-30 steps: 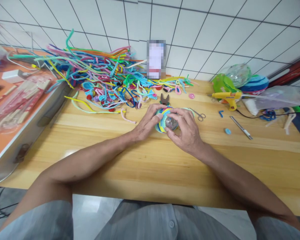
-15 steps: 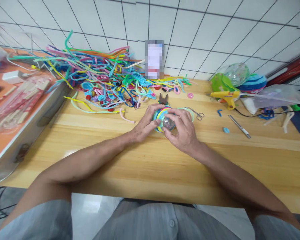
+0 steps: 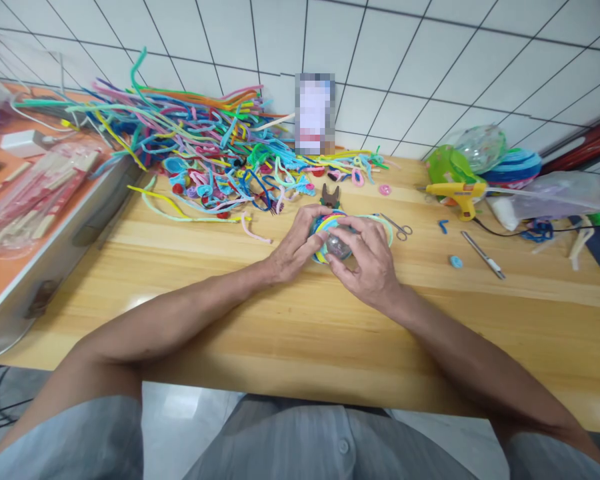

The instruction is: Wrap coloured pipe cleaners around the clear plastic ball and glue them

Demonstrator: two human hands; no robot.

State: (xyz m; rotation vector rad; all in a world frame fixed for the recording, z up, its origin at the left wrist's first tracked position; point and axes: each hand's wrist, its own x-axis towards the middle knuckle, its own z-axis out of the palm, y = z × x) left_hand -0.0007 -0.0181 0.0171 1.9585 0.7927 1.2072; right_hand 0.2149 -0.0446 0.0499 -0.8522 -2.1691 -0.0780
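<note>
Between my two hands is a clear ball (image 3: 337, 249), its left part wrapped in blue, yellow and pink pipe cleaners. My left hand (image 3: 300, 248) grips the wrapped side, thumb pressed on the coloured strands. From the right, my right hand (image 3: 373, 261) holds the bare clear part with curved fingers. A pale green pipe cleaner loop (image 3: 391, 233) sticks out behind the right fingers. Just beyond the ball lie pliers (image 3: 331, 195) with brown jaws, and small scissors (image 3: 400, 229) rest to the right. The ball's underside is hidden.
A tangled heap of pipe cleaners (image 3: 195, 147) spreads along the wall, beside a propped phone (image 3: 315, 113). To the right are a yellow glue gun (image 3: 463, 195) with its cord, a craft knife (image 3: 484, 256) and a blue disc (image 3: 455, 261). Wrapped sticks (image 3: 45, 200) lie left.
The view has shifted slightly, so the table things appear a little further right. Both hands keep their hold on the ball, with only slight finger movement.
</note>
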